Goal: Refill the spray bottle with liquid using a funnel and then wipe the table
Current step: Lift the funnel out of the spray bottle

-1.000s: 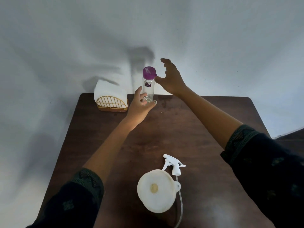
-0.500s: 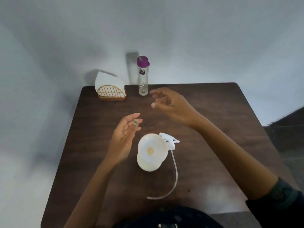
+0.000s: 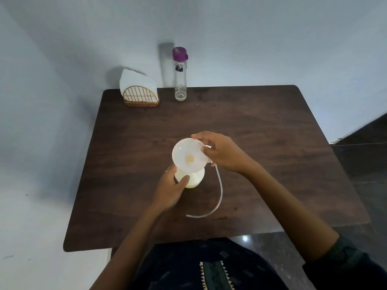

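View: head, single camera; no second view, so no shared region.
Mount: worn on the person's head, wide-angle; the straight edges of the surface bow outward toward the frame borders.
Facing: forward and steeply down, toward 12 o'clock, where a pale wall closes the view.
Standpoint: at the near edge of the surface, 6 o'clock; the person's own torso fills the bottom border.
Coverage: the whole top of the surface, all four corners in frame; floor strips at 3 and 9 o'clock.
Nearness: arm's reach. The left hand and right hand sit at frame centre; forearms enter from 5 and 7 o'clock.
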